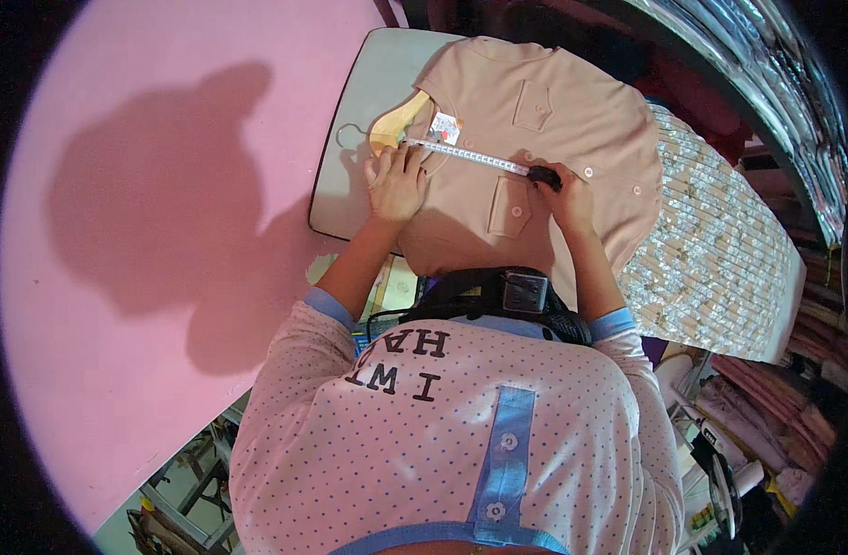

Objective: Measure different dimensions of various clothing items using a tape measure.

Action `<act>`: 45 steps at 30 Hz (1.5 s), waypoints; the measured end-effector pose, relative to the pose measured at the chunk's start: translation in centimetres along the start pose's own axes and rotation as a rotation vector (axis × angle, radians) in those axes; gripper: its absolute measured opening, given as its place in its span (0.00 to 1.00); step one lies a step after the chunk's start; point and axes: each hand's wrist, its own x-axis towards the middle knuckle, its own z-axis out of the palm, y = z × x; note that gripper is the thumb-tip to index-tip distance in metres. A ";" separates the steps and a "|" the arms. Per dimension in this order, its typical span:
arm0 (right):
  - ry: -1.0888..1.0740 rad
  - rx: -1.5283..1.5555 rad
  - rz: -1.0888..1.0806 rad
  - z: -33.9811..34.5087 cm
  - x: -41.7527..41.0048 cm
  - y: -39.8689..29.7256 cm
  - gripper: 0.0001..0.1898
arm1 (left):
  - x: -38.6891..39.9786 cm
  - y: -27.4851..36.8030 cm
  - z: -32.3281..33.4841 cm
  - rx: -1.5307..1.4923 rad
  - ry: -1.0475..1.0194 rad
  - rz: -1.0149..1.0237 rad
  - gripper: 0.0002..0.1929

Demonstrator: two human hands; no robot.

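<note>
A tan button-front garment with flap pockets (465,83) lies spread on a pale padded board, its neckline towards the left. A wooden hanger (398,123) with a metal hook sits in the neck opening, beside a printed tag (445,128). A white measuring tape (469,156) stretches across the upper front, along the button line. My left hand (397,186) lies with fingers spread over the tape's left end, near the hanger. At the tape's other end, my right hand (569,201) grips a small black object (544,177), whose exact kind I cannot tell.
Patterned, pleated-looking fabric (715,243) covers the board's right part. A pink wall (153,83) bounds the left side. Glossy plastic-wrapped items (764,69) hang at the upper right, above stacked folded cloth (764,409). A metal frame (195,492) stands at the lower left.
</note>
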 end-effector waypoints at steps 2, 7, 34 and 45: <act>0.004 -0.015 0.023 -0.3 -0.3 0.4 0.16 | 0.1 0.1 -0.1 -0.029 -0.085 -0.006 0.19; 0.075 -0.004 0.092 -1.6 -1.0 1.8 0.15 | 0.3 0.6 -0.2 0.034 -0.011 -0.001 0.19; 0.141 -0.145 0.329 -9.4 -5.0 11.1 0.15 | 0.6 3.8 -0.7 0.175 -0.097 0.128 0.23; 0.101 -0.096 0.306 -13.7 -6.6 14.6 0.17 | 0.0 7.0 -1.4 0.162 -0.073 0.169 0.24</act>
